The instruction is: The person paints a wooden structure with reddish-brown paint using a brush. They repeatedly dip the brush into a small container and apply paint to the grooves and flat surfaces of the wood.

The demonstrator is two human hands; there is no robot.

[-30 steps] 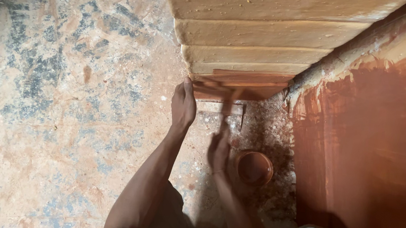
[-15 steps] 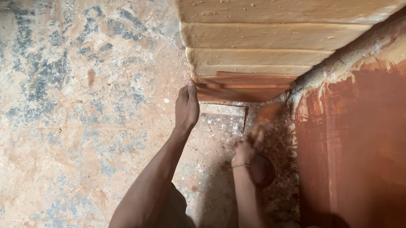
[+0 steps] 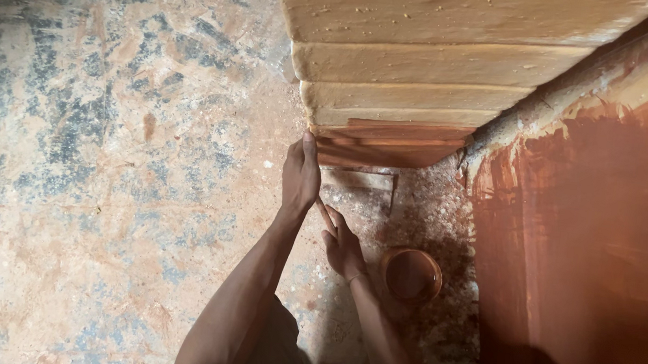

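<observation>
My left hand (image 3: 301, 176) reaches forward, fingers stretched out, its tips resting against the corner of the lowest red-brown stained slat (image 3: 391, 145) of a wooden piece. My right hand (image 3: 345, 247) is just below and beside the left wrist, closed on a thin brush (image 3: 326, 215) whose handle slants up to the left; its bristles are hidden. A small round bowl (image 3: 410, 273) of red-brown stain sits on the floor just to the right of my right hand.
Bare pale slats (image 3: 431, 58) rise above the stained ones. A large red-brown stained panel (image 3: 594, 255) fills the right side. The mottled concrete floor (image 3: 102, 184) spreads to the left, with sawdust and stain spots around the bowl.
My right hand went from the slat down to the bowl, then left and up beside my left wrist. The left hand has stayed at the slat corner.
</observation>
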